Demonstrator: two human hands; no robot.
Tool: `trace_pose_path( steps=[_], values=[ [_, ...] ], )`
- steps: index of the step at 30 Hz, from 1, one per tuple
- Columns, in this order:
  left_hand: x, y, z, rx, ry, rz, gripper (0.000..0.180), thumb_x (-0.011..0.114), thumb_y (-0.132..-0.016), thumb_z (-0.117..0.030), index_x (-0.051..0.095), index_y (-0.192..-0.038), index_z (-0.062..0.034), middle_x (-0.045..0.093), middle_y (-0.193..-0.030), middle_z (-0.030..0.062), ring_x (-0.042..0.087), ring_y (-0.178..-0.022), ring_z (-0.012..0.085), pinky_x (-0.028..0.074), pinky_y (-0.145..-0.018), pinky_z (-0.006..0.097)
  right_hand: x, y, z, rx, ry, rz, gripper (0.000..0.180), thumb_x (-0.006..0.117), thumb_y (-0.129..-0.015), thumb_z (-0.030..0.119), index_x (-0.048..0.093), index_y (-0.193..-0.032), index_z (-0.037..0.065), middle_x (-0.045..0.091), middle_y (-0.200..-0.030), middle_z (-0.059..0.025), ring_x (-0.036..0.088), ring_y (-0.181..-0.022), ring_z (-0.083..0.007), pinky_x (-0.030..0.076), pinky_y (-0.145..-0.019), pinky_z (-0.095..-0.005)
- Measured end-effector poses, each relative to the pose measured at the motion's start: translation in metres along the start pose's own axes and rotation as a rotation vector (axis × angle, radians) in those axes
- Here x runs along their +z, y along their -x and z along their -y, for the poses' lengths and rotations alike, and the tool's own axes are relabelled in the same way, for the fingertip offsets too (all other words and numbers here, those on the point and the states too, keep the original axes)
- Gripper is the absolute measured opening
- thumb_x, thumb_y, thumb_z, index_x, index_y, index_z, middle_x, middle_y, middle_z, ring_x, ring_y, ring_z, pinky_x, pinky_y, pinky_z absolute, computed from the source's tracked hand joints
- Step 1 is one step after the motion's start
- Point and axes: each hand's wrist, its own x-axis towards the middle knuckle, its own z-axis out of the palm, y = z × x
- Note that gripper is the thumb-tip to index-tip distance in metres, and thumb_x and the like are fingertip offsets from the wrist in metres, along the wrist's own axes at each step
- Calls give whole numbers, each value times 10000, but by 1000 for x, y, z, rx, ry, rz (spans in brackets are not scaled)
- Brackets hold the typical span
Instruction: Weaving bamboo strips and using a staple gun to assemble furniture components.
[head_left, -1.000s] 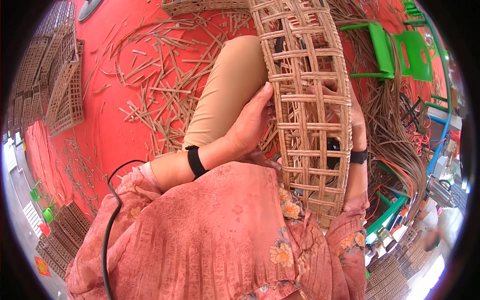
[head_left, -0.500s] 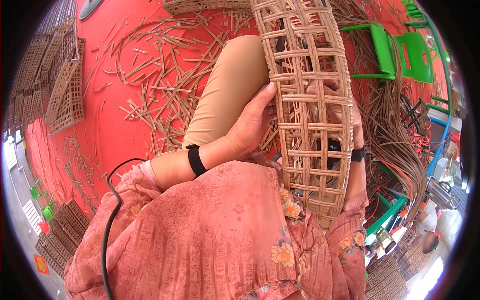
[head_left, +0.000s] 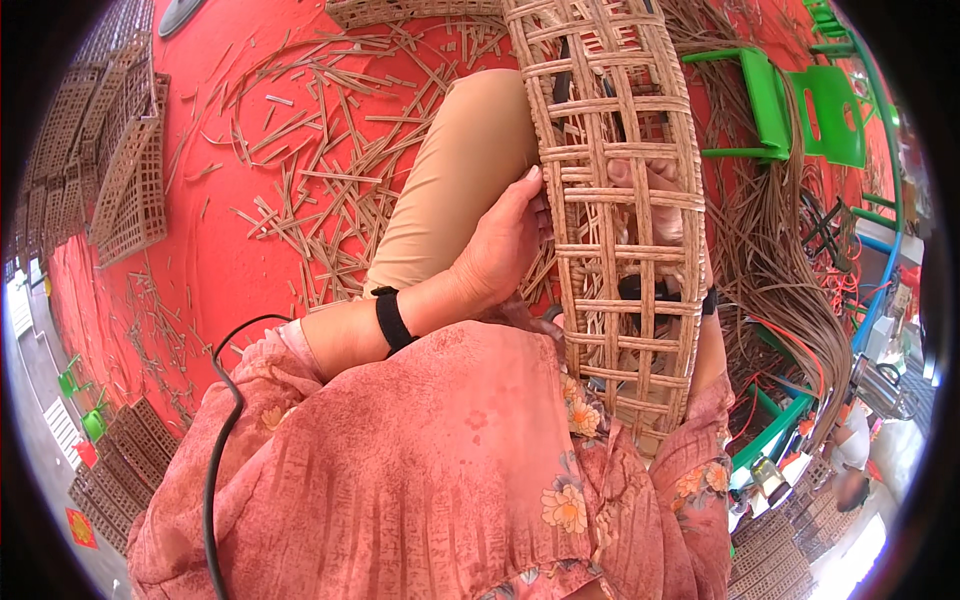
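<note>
A long brown open-weave basket (head_left: 648, 252) stands in front of me, with large square gaps between its flat woven strips. At its left edge is my left hand (head_left: 500, 250), thumb up against the rim and fingers curled, gripping the basket there. Through the gaps shows my right hand (head_left: 664, 212), on the far side of the lattice. Its fingers are bent in together near the weave, partly covered by the strips; what they pinch is hidden. A black band (head_left: 394, 318) goes round my left wrist.
Cut strips (head_left: 335, 200) lie scattered over the red floor covering (head_left: 225, 300). Long brown strands (head_left: 770, 270) pile up at the right, beside a green plastic chair (head_left: 765, 105). Woven panels (head_left: 130, 170) are stacked at the left. A black cable (head_left: 212, 480) runs along my left sleeve.
Behind the lattice my right hand has shifted left and turned, and its wristband moved left with it. My left hand and the basket stay in place.
</note>
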Motion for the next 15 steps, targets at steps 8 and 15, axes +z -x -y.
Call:
trace_pose_path(
  steps=[8, 15],
  values=[
    [7, -2, 3, -26, 24, 41, 402, 341, -993, -264, 424, -1308, -28, 496, -1300, 81, 469, -1193, 190, 361, -1033, 370, -2, 10, 7, -35, 129, -41, 436, 715, -816, 200, 562, -1178, 10, 641, -1033, -86, 625, -885, -158, 522, -758, -282],
    [7, 0, 3, 1, -23, 16, 423, 380, -980, -356, 469, -1261, -52, 565, -1172, 56, 530, -1044, 155, 415, -926, 334, -6, 6, 5, -56, 198, -10, 474, 714, -815, 226, 548, -1202, 8, 633, -1061, -94, 621, -908, -166, 516, -783, -293]
  ],
)
